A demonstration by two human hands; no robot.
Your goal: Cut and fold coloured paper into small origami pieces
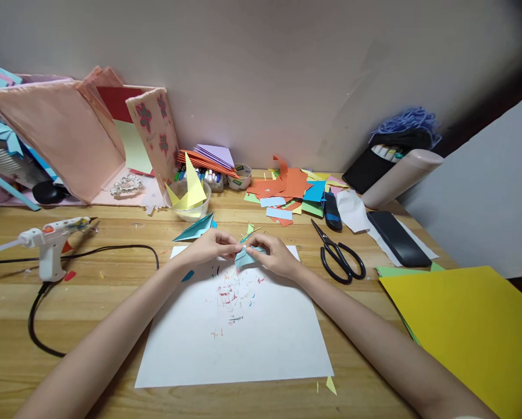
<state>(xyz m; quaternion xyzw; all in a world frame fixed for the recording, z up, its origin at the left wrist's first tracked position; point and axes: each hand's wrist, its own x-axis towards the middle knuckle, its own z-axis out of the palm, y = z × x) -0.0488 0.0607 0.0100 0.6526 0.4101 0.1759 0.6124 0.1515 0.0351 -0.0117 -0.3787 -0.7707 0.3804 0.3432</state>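
Observation:
Between both hands is a small light-blue piece of paper [245, 259], held over the far edge of a white sheet [238, 355] marked with coloured smudges. My left hand [215, 244] pinches the paper's left side with thumb and forefinger. On its right side, my right hand [274, 253] closes its fingers round it, hiding part of the paper. A folded teal paper shape [195, 228] lies just beyond my left hand. Under my left wrist, a small blue scrap [188, 276] rests on the sheet.
Black-handled scissors [339, 256] lie to the right, near a phone-like black object [398, 238] and yellow paper [470, 326]. A glue gun [53, 247] with its cord stands left. Paper scraps [287, 186], a tape roll [240, 176] and a plastic cup [203, 203] line the back.

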